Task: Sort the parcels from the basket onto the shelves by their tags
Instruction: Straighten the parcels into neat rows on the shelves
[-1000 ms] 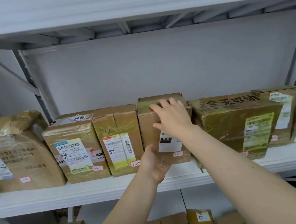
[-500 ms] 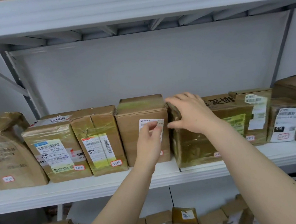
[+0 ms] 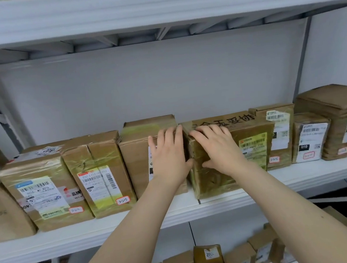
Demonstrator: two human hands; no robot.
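Left hand (image 3: 168, 155) flat on plain parcel (image 3: 136, 156); right hand (image 3: 218, 148) seemingly grips taped parcel (image 3: 212, 182).

eight parcels (image 3: 100, 172) on the middle shelf (image 3: 300, 180), at least six below, two hands (image 3: 171, 159).

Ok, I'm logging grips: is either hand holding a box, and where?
The right hand grips the taped box by its top front edge near the left corner. The left hand only presses flat on the plain box.
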